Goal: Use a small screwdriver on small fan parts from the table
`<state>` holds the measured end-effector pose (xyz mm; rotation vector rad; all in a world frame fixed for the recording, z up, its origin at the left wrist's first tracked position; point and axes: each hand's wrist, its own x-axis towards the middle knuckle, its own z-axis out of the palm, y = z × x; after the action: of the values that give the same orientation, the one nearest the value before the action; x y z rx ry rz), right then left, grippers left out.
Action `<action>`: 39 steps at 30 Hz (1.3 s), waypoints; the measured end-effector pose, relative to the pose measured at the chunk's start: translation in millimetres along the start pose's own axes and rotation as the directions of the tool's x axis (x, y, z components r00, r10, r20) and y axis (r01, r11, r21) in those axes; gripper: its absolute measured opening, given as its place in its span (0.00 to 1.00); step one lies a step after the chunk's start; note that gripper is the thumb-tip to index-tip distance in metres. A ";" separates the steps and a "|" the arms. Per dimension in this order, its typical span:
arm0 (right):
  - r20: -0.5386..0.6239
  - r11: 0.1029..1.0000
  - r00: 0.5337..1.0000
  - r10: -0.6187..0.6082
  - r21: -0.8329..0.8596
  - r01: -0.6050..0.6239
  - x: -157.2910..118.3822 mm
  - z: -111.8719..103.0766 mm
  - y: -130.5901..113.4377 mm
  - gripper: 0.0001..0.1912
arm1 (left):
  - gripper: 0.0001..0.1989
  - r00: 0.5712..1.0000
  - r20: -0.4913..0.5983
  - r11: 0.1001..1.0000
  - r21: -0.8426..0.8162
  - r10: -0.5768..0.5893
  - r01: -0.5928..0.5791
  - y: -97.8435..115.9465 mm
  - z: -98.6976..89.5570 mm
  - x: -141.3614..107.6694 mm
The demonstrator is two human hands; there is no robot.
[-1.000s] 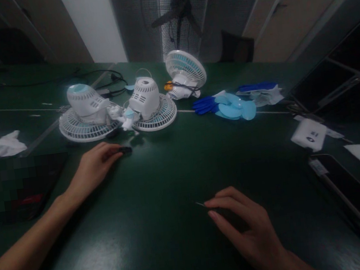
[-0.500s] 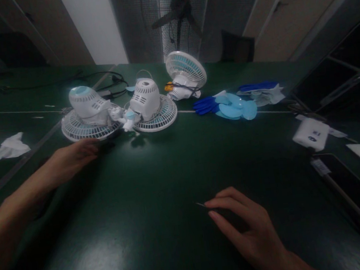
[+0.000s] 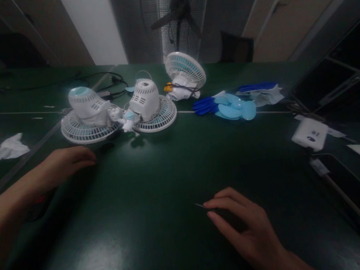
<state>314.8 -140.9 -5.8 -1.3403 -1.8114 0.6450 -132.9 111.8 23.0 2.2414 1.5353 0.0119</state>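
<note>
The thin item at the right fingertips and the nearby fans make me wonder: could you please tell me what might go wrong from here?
The thin item at the right hand could slip and be hard to spot on the dark green table.

The left hand is close to the left fan; a careless nudge might push it against the middle fan beside it.

It looks like a workshop: fans [image 3: 144,99], loose blades [image 3: 232,109], a worktable [image 3: 159,181].
</note>
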 end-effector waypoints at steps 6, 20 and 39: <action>0.013 1.000 1.000 0.018 -0.001 -0.018 -0.9 0.3 0.8 0.11 | 0.37 0.999 -0.045 0.999 0.050 0.001 0.001 11.5 0.2 1.9; -0.005 1.000 1.000 0.003 -0.003 -0.003 0.3 1.7 0.4 0.11 | 0.22 0.947 -0.309 0.994 -0.085 -0.092 0.068 41.2 25.7 12.2; 0.016 0.999 1.000 0.008 0.031 -0.009 -2.0 2.7 0.7 0.12 | 0.20 0.913 -0.348 0.927 -0.368 -0.213 0.076 37.0 39.0 18.8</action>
<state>313.2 -142.5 -8.5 -1.3267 -1.8020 0.6870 -83.3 104.4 -4.0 1.9088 1.7321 0.6639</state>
